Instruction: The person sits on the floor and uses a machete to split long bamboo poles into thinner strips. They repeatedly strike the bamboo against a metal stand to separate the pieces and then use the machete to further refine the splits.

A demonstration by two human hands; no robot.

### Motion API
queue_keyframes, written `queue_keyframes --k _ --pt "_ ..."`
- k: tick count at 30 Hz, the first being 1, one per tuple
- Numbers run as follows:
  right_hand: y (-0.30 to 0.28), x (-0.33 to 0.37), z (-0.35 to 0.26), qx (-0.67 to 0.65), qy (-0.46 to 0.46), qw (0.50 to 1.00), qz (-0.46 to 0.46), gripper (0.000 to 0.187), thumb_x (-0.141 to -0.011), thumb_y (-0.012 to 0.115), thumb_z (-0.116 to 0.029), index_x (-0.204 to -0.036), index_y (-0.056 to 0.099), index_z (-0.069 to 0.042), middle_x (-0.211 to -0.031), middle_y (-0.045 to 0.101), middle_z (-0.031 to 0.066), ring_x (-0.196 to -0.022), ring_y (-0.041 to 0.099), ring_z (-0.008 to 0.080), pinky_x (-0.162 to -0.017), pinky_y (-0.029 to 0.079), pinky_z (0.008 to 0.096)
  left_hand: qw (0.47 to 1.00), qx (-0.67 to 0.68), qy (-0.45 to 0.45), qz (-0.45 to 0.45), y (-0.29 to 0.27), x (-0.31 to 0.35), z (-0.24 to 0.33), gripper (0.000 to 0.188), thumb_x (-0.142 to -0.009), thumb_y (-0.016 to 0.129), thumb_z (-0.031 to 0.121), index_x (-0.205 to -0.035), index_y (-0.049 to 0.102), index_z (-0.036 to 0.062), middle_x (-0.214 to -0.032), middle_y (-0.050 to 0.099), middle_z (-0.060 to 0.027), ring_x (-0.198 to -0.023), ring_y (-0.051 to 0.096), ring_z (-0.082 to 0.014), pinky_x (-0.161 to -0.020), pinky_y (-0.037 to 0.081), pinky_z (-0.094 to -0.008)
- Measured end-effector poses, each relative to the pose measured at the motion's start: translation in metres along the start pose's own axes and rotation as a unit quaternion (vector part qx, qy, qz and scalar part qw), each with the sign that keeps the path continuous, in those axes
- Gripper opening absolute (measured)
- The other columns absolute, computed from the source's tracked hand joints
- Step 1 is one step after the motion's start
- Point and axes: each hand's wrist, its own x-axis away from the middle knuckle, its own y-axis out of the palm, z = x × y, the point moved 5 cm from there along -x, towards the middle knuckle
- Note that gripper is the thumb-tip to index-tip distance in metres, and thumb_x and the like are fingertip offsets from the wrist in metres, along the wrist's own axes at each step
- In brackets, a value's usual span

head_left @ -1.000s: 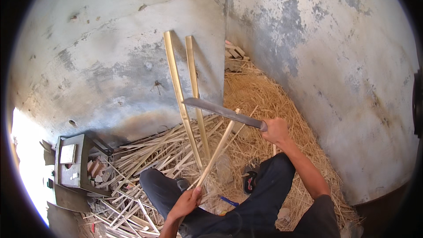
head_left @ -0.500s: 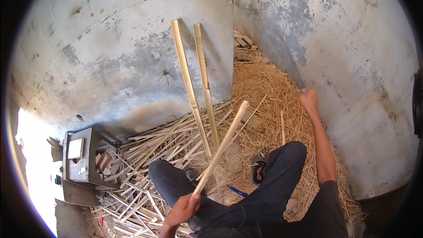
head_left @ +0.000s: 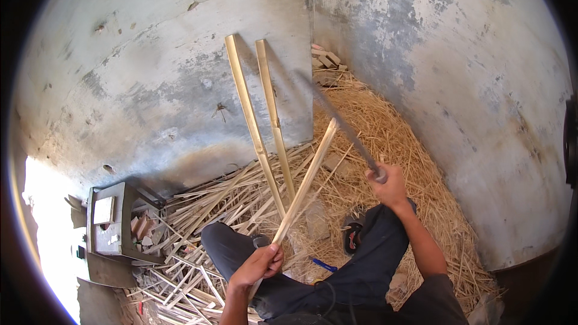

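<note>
My left hand [head_left: 259, 265] is closed around the lower part of a pale split bamboo strip [head_left: 304, 186], which slants up and away to the right over my lap. In my closed right hand [head_left: 390, 186] is the handle end of a long dark knife [head_left: 352, 138], slightly smeared by motion. Its blade points up to the left and passes right beside the strip's upper end; whether the two touch I cannot tell. Beyond the held strip, two longer bamboo pieces [head_left: 247, 108] lean upright against the wall.
Loose pale strips [head_left: 205, 210] cover the floor to the left, and straw-like shavings [head_left: 409, 144] heap up to the right. A dark metal box [head_left: 117, 219] holding broken pieces stands at left. A blue tool [head_left: 324, 264] lies between my legs. Worn walls [head_left: 168, 54] meet in a corner ahead.
My right hand has swung in from the far right toward the middle, bringing the knife across to the strip's upper end. The strip in my left hand has shifted slightly.
</note>
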Motion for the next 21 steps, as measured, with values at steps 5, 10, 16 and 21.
queue_keyframes --k 5,10,16,21 --pt "0.028 0.029 -0.051 0.076 -0.137 0.987 -0.039 0.019 -0.071 0.074 -0.018 -0.089 0.073 -0.011 -0.062 0.065 0.0134 -0.053 0.064 0.0326 -0.051 0.049 0.0418 0.983 -0.152 0.079 0.06 0.023 -0.012 0.017 0.05 -0.113 0.033 0.044 -0.084 0.046 0.006 -0.067 0.044 -0.0017 -0.056 0.041 -0.0122 -0.056 0.041 -0.0304" --pt "0.044 0.047 -0.075 0.111 -0.192 0.973 -0.071 0.02 -0.064 0.071 -0.016 -0.083 0.068 -0.011 -0.06 0.061 0.014 -0.052 0.064 0.0321 -0.052 0.05 0.0424 0.94 -0.259 0.123 0.185 0.037 -0.012 0.042 0.043 -0.111 0.042 0.036 -0.09 0.052 -0.0005 -0.066 0.057 -0.0154 -0.06 0.057 -0.0312 -0.061 0.046 -0.0417" --pt "0.037 0.021 -0.053 0.057 -0.124 0.99 -0.033 0.019 -0.064 0.072 -0.014 -0.082 0.068 -0.009 -0.061 0.062 0.0141 -0.055 0.066 0.0323 -0.053 0.05 0.0415 0.913 -0.305 0.146 0.23 0.045 -0.003 0.064 0.035 -0.107 0.054 0.03 -0.093 0.055 -0.0015 -0.066 0.061 -0.021 -0.067 0.065 -0.0431 -0.062 0.046 -0.0465" --pt "0.048 0.036 -0.068 0.068 -0.19 0.977 -0.068 0.02 -0.064 0.074 -0.015 -0.083 0.068 -0.01 -0.061 0.062 0.0137 -0.055 0.066 0.0311 -0.053 0.05 0.0395 0.862 -0.375 0.201 0.276 0.061 -0.016 0.078 0.033 -0.104 0.058 0.03 -0.094 0.055 -0.0019 -0.065 0.058 -0.0258 -0.065 0.063 -0.0466 -0.059 0.045 -0.0507"
